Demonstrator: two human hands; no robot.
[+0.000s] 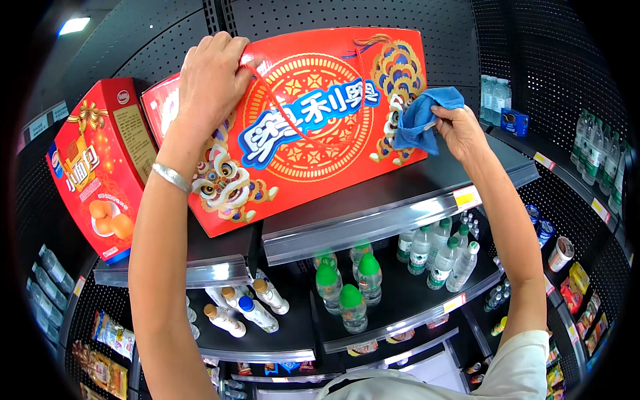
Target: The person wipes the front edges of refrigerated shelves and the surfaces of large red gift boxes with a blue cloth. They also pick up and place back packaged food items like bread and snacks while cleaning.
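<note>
A large red gift box (313,160) with lion-dance pictures and a thin red cord handle (275,107) is tilted on the top shelf. My left hand (212,83) is closed at the box's upper left edge, fingers curled over the top by the cord. My right hand (460,130) pinches a crumpled blue cloth (427,119), which lies against the right end of the box. A silver bangle (172,178) circles my left wrist.
Left of the gift box stands another red box (93,173) with bread pictures. Below are green-capped water bottles (351,300) and white bottles (257,313) on a black shelf (400,327). A clear price rail (373,223) edges the top shelf. More bottles (593,150) stand at the right.
</note>
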